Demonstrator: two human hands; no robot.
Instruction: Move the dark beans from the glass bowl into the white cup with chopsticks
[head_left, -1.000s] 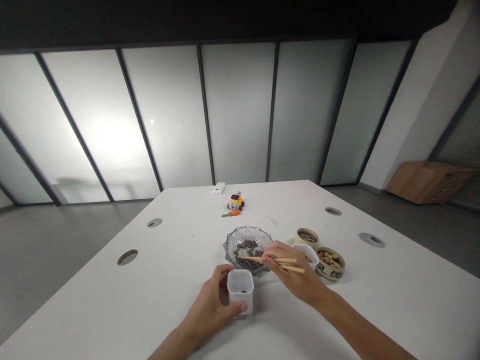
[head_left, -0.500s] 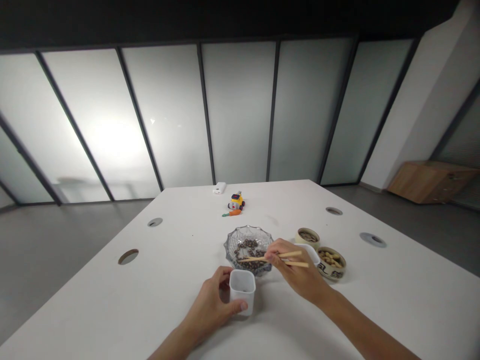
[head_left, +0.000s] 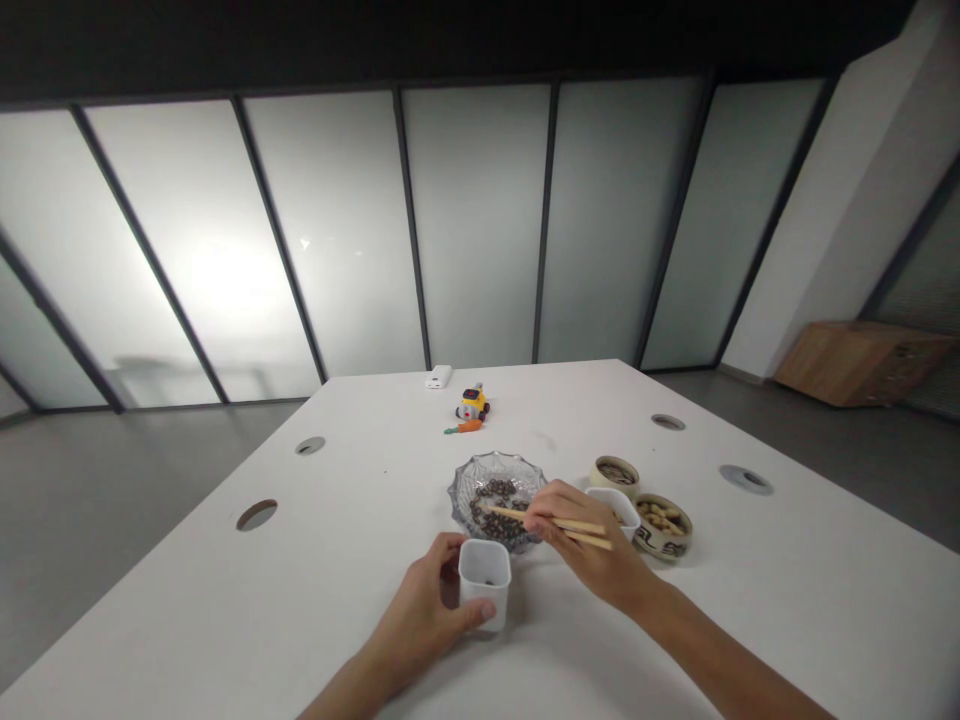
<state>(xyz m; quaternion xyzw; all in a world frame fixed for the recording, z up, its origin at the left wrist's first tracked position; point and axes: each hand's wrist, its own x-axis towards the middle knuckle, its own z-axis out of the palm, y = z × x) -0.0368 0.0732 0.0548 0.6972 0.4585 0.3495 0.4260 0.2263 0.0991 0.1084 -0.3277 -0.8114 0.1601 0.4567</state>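
A pair of wooden chopsticks [head_left: 574, 524] is pinched in my right hand [head_left: 581, 545], their tips low over the dark brown beans [head_left: 499, 522] inside a scalloped glass bowl [head_left: 461, 487]. I cannot make out whether a bean sits between the tips. My left hand [head_left: 427, 605] grips a small white square cup [head_left: 484, 580] with thumb and fingers, just on the near side of the bowl. Something small and dark lies at the bottom of that cup. The fingers behind it are partly hidden.
Right of the bowl stand a white container [head_left: 621, 508], a round pot of dark striped seeds [head_left: 615, 474] and a patterned pot of peanuts [head_left: 664, 525]. Beyond the bowl lie an orange toy screwdriver [head_left: 465, 427], a yellow toy vehicle [head_left: 472, 402] and a white box-shaped device [head_left: 439, 377].
My right hand has shifted slightly left and the chopstick tips have risen a little over the beans, uncovering more of the white container. My left hand and the cup stay put.
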